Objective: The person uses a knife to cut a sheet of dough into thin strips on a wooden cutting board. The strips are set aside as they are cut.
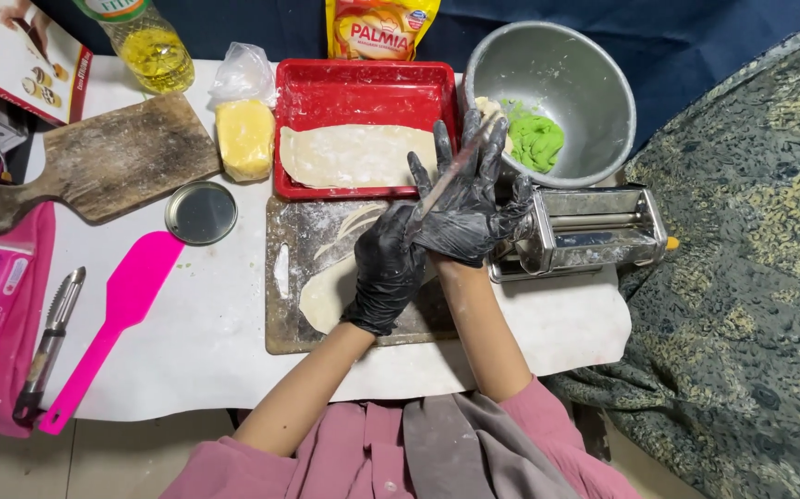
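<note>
done: one dough sheet point(354, 154) in red tray point(293, 129) | now: left hand point(389, 268) fingers pressed together on board's dough point(326, 296); right hand point(464, 199) fingers spread apart, empty | left: green dough point(537, 140) in bowl point(594, 83), upper right

We're looking straight down on a low tabletop point(215, 342) covered in white, its near edge running across at six o'clock. Beneath that edge, at seven o'clock, we catch pale floor tiles point(95, 457) with thin grout lines. Over at three o'clock a patterned fabric point(751, 277) in grey-green and mustard spreads wide, rumpled, and falls away toward five o'clock. Up at twelve o'clock a dark blue cloth point(696, 42) backs the tabletop, creased in soft folds. The light is even and fairly bright, throwing only faint shadows. No wall or window comes into our view.
</note>
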